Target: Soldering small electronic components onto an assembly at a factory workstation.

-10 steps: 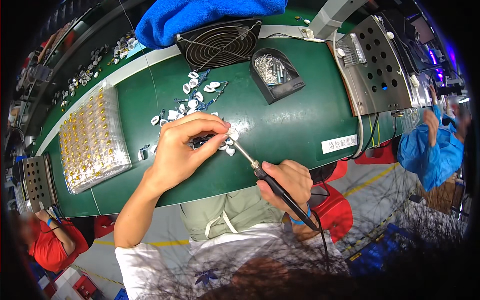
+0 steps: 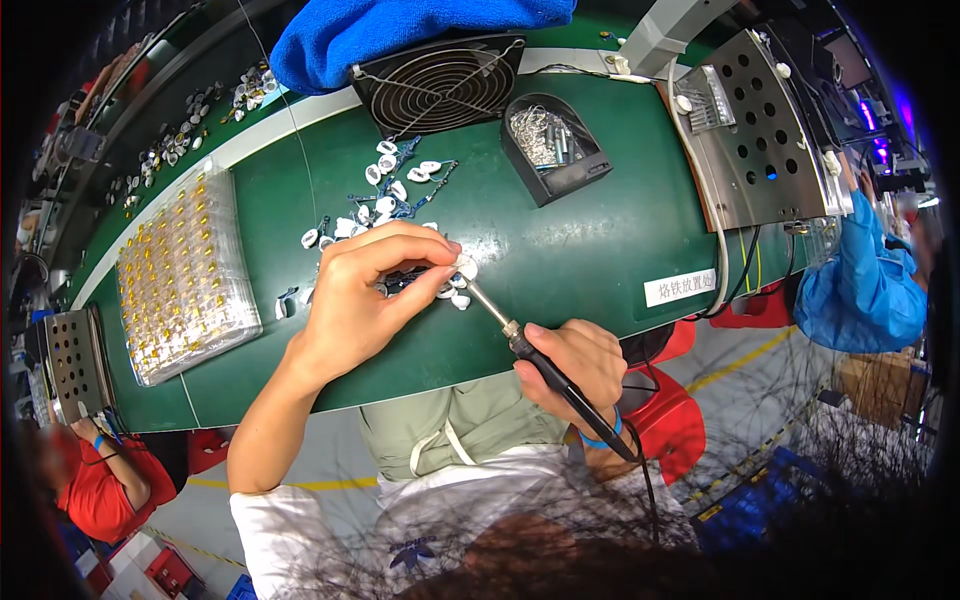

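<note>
My left hand [image 2: 375,290] pinches a small round white part [image 2: 467,267] between thumb and forefinger, just above the green bench. A soldering iron [image 2: 545,365] with a black handle lies in my right hand [image 2: 582,368], fingers closed round it. Its metal tip meets the white part or lies right against it; the exact contact is too small to tell. Under and beside my left hand are more small white parts [image 2: 460,300], partly hidden by the fingers. Beyond that hand a loose pile of white oval pieces with dark blue straps [image 2: 388,207] spreads over the bench.
A black fan [image 2: 440,88] stands at the back under a blue towel [image 2: 420,30]. Right of it sits a black holder with metal wool [image 2: 540,140]. A clear tray of yellow parts [image 2: 185,275] lies left, a perforated metal box [image 2: 750,130] right. Co-workers sit at both sides.
My hands, the iron and the white part hold nearly the same place. At the far right, the co-worker in blue has shifted their arm and body.
</note>
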`<state>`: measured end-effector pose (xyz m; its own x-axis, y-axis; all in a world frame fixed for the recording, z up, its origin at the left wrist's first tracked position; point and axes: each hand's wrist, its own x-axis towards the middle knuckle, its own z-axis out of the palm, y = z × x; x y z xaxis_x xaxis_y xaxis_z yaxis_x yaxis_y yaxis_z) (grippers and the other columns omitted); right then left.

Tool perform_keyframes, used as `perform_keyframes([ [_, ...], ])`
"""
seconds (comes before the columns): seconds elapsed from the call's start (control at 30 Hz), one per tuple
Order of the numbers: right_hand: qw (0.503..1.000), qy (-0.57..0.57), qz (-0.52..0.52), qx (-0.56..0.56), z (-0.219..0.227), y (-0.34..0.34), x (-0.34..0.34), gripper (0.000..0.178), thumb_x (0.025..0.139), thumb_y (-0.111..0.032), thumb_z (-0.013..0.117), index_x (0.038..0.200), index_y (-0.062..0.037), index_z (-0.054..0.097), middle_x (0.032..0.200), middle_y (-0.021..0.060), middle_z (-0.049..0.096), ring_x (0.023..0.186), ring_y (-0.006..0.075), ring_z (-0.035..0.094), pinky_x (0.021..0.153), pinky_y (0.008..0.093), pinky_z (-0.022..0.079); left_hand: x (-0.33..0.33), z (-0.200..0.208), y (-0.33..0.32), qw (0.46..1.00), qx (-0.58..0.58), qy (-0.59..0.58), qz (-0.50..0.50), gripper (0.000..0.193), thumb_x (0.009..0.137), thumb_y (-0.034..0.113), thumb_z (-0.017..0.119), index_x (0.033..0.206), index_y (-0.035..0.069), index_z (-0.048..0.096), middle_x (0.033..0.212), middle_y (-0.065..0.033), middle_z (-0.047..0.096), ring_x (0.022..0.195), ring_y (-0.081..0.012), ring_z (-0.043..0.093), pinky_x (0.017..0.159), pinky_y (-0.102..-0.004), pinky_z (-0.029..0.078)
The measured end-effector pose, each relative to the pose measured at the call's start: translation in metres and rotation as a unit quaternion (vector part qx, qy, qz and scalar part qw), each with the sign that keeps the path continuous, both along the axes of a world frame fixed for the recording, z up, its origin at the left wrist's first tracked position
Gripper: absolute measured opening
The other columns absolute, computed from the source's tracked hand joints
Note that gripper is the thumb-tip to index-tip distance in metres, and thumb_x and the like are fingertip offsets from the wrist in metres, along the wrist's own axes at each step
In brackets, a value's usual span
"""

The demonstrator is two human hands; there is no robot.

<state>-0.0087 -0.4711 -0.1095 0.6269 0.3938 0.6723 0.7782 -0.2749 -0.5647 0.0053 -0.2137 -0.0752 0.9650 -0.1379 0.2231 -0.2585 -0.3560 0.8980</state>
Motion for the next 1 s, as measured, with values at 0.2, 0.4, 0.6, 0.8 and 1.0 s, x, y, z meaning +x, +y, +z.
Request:
perform_keyframes([
  [0.2, 1.000, 0.004, 0.004, 0.008, -0.001, -0.001, 0.000, 0.035, 0.081, -0.008, 0.081, 0.111, 0.0063, 0.070, 0.070, 0.0096, 0.065, 0.056, 0.0243, 0.060, 0.054, 0.0341, 0.048, 0.000, 0.000, 0.000, 1.000, 0.000, -0.004, 0.000, 0.013, 0.086, -0.006, 0.075, 0.099, -0.004, 0.075, 0.105, -0.0136, 0.076, 0.091, -0.0200, 0.076, 0.079, -0.0299, 0.063],
  [0.4, 1.000, 0.002, 0.000, 0.010, -0.001, -0.002, 0.000, 0.032, 0.086, -0.012, 0.080, 0.110, 0.0060, 0.070, 0.073, 0.0092, 0.069, 0.056, 0.0232, 0.061, 0.054, 0.0336, 0.049, 0.000, 0.000, -0.001, 1.000, 0.003, -0.003, -0.001, 0.012, 0.087, -0.006, 0.075, 0.099, -0.004, 0.075, 0.104, -0.0136, 0.076, 0.092, -0.0205, 0.076, 0.080, -0.0307, 0.062],
  [0.6, 0.999, 0.033, 0.001, 0.011, -0.004, -0.009, -0.002, 0.030, 0.095, -0.019, 0.072, 0.112, 0.0065, 0.067, 0.076, 0.0086, 0.075, 0.058, 0.0235, 0.066, 0.056, 0.0334, 0.053, -0.002, 0.003, 0.000, 0.999, -0.029, 0.025, -0.006, 0.016, 0.088, -0.006, 0.073, 0.104, -0.003, 0.074, 0.106, -0.0135, 0.076, 0.097, -0.0204, 0.075, 0.087, -0.0315, 0.061],
  [0.8, 0.999, 0.040, 0.021, -0.004, 0.000, -0.008, 0.001, 0.032, 0.094, -0.017, 0.073, 0.114, 0.0070, 0.065, 0.077, 0.0098, 0.075, 0.059, 0.0237, 0.066, 0.056, 0.0333, 0.053, -0.005, 0.005, 0.005, 0.990, -0.084, 0.107, -0.040, 0.024, 0.092, -0.009, 0.070, 0.115, -0.003, 0.068, 0.118, -0.0144, 0.072, 0.115, -0.0234, 0.070, 0.102, -0.0342, 0.057],
  [1.0, 0.999, 0.038, 0.014, 0.001, -0.002, -0.007, 0.000, 0.032, 0.092, -0.015, 0.076, 0.114, 0.0060, 0.067, 0.076, 0.0098, 0.074, 0.059, 0.0232, 0.066, 0.056, 0.0336, 0.053, -0.004, 0.007, 0.005, 0.990, -0.078, 0.110, -0.049, 0.025, 0.093, -0.009, 0.068, 0.117, -0.003, 0.069, 0.119, -0.0145, 0.073, 0.115, -0.0226, 0.070, 0.103, -0.0340, 0.056],
])
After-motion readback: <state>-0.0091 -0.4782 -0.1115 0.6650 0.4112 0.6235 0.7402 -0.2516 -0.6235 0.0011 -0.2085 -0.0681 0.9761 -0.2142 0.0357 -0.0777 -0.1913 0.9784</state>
